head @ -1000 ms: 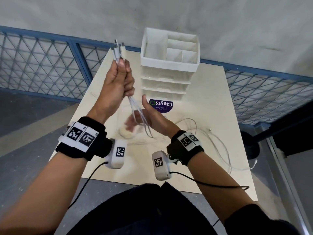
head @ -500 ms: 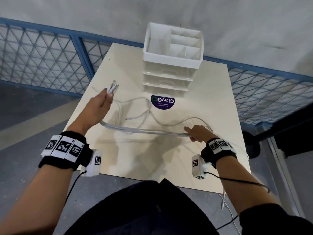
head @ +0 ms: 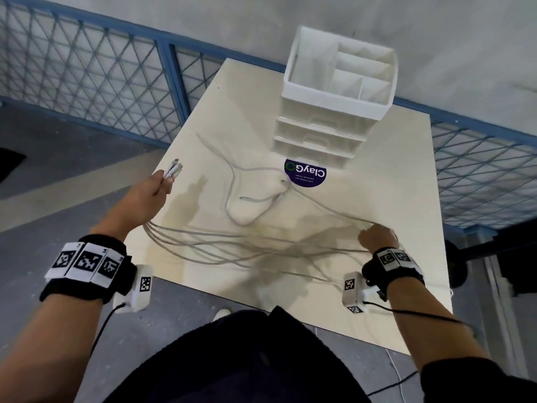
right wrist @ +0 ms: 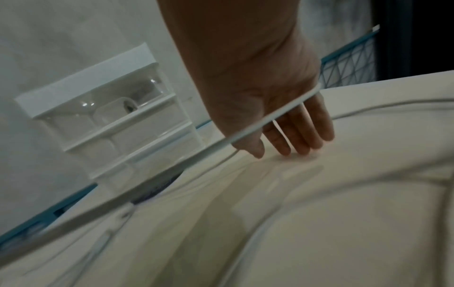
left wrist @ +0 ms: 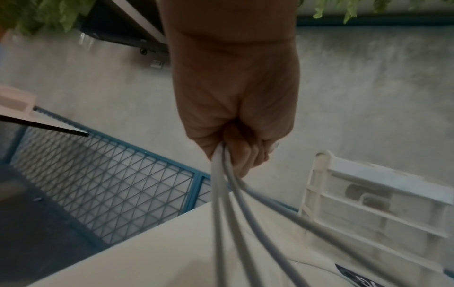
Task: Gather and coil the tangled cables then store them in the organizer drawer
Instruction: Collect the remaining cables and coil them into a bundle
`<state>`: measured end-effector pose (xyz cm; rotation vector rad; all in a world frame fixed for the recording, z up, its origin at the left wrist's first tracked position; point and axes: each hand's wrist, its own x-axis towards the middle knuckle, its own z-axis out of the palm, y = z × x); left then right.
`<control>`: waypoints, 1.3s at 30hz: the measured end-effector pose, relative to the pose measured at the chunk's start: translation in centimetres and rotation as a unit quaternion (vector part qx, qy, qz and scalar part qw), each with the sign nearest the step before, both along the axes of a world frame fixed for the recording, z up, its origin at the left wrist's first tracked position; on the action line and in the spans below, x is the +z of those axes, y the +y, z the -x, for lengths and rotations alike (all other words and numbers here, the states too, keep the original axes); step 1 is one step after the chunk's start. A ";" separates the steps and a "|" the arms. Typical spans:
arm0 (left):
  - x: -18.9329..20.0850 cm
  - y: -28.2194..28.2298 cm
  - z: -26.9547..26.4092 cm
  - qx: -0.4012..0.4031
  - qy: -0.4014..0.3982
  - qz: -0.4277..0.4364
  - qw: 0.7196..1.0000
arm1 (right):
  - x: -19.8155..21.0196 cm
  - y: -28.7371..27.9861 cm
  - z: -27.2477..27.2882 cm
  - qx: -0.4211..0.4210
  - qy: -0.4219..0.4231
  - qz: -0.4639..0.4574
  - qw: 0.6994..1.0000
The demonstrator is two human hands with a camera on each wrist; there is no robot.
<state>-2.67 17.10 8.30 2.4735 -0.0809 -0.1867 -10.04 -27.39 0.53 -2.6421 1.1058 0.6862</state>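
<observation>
The desk (head: 377,175) ends just behind both wrists, and its left edge runs right beside the left hand (head: 145,199); bare surface lies between the hands and the organizer (head: 325,120), which stands at the far edge. The left hand is closed in a fist around the cables (head: 220,245), their plugs sticking out past its fingers toward the organizer. The strands stretch across the near desk to the right hand (head: 376,237), whose fingers (right wrist: 304,124) hang loosely straight with one strand lying across the palm. A loose loop rests in front of the organizer.
</observation>
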 end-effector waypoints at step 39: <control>1.7 -15.0 -2.5 -0.190 0.113 0.360 0.906 | 14.9 11.6 -8.5 0.167 -0.379 -0.497 0.762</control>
